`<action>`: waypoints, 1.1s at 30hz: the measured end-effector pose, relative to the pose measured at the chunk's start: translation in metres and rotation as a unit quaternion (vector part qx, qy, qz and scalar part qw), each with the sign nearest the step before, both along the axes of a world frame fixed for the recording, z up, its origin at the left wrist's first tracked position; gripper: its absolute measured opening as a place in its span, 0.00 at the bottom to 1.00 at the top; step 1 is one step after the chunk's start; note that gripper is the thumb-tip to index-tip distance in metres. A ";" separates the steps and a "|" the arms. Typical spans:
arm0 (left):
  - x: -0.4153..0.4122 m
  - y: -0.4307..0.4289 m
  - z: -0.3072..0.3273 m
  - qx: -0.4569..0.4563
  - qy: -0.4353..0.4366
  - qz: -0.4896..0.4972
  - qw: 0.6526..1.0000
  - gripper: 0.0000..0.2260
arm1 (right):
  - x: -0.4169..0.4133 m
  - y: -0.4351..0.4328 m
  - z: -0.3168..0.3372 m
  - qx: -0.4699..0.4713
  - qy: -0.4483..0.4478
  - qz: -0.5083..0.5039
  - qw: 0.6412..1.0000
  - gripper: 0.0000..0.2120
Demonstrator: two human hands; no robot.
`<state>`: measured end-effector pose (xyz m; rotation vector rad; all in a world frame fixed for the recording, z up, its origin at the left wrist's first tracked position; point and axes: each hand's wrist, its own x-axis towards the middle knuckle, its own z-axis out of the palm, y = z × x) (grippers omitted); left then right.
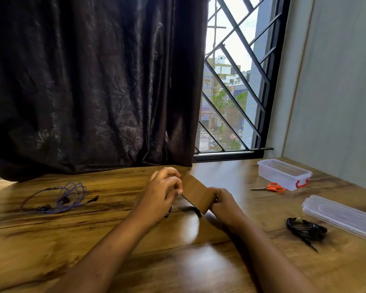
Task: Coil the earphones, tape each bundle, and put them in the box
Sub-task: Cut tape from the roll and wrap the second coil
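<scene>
A strip of brown tape (197,195) is stretched between the two hands over the middle of the brown wooden table (178,267). The left hand (163,192) has its fingers curled and pinches the strip's near-left end between thumb and fingertips. The right hand (224,203) is curled round the other end; whether a roll sits inside it cannot be told. Something small and dark shows under the left hand, too blurred to name.

The loosely coiled purple earphones (57,197) lie well to the left of the hands. The bundled black earphones (304,229) lie to the right, just beside the clear plastic lid (342,216). The open clear plastic box with red clasp (283,173) stands far right, with orange-handled scissors (273,187) just in front.
</scene>
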<state>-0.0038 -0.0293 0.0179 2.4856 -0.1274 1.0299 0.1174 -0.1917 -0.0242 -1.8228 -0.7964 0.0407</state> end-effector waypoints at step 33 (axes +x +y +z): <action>-0.013 -0.008 -0.003 0.075 -0.085 0.001 0.994 0.14 | 0.005 0.001 -0.005 -0.026 0.100 0.020 0.994 0.18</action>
